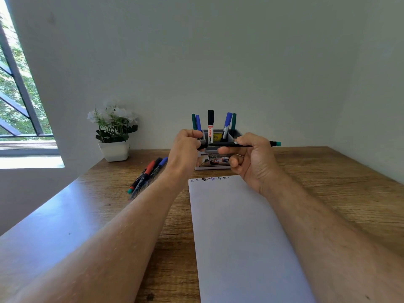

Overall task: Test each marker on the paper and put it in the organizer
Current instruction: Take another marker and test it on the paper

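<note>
Both hands are raised in front of the grey organizer (235, 134). My right hand (251, 158) pinches a thin black marker (225, 144) held level, its teal end (278, 143) pointing right. My left hand (185, 149) grips the dark cap at the marker's left end. White paper (236, 237) lies on the desk below, with small scribbles (211, 178) along its far edge. Several markers stand in the organizer, among them a white one with a black cap (210, 127) and a blue one (227, 123). Loose markers (148, 173) lie to the left of the paper.
A white pot of white flowers (114, 136) stands at the back left of the wooden desk (338, 189), near a window (19, 106). White walls close the desk at the back and right.
</note>
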